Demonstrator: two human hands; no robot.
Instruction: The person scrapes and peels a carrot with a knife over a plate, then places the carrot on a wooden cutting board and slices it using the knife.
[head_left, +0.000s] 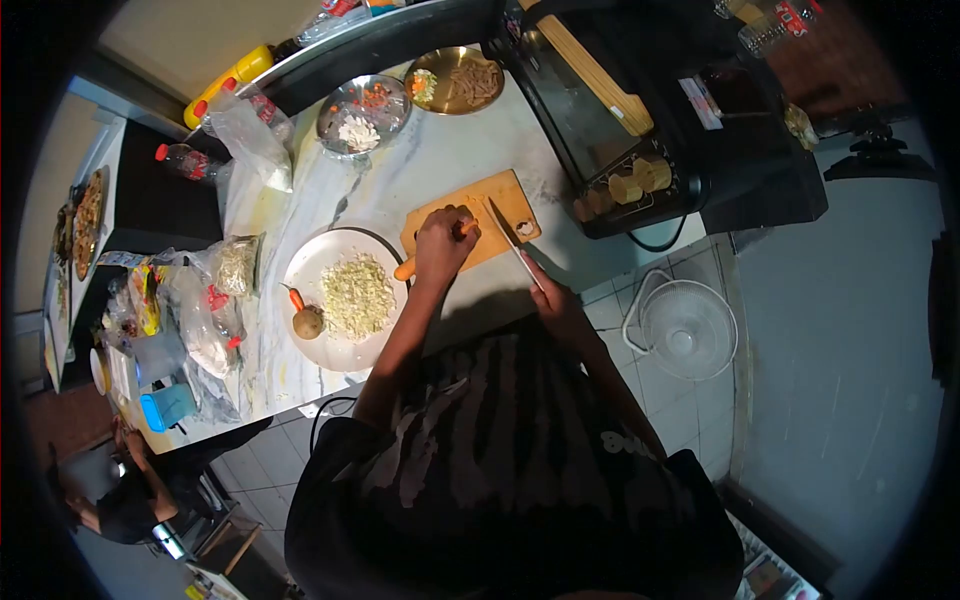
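Note:
My left hand [440, 243] is closed on a carrot over the wooden cutting board [478, 195]. Orange carrot [404, 270] shows on both sides of the hand; whether it is one piece is hidden. In my right hand [552, 293] is the handle of a knife [503, 222], its blade lying across the board beside the carrot. A small pale piece [525, 228] rests at the board's right end. Left of the board, a large white plate [300, 256] holds chopped pale-green cabbage [357, 297], a brown potato [308, 323] and a small orange-red pointed vegetable [294, 296].
A metal plate [324, 137] with chopped pieces and a gold plate [455, 108] with brown strips stand at the back. A black oven [590, 130] is at right, bags and bottles [186, 160] at left. A white basket [690, 335] sits on the floor. Another person [135, 500] is at lower left.

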